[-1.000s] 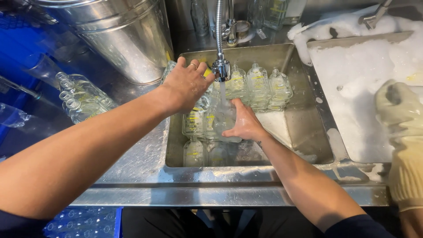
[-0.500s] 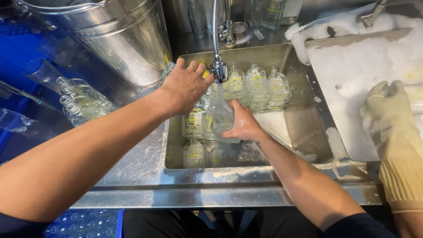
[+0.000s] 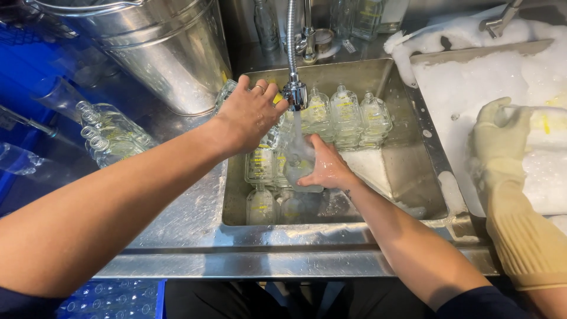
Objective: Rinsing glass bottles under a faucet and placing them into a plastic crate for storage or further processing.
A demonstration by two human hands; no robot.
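left hand (image 3: 251,115): fingers curled on spray nozzle (image 3: 294,94) | right hand (image 3: 328,168): fingers wrapped round glass bottle (image 3: 300,159)

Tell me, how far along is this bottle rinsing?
Partly done, it seems. Several clear bottles lie on the counter at left, perhaps finished. In hand: the right hand holds a bottle under the running tap, which the left hand steadies. Left: many bottles in the sink, and a gloved hand works in the foam alongside.
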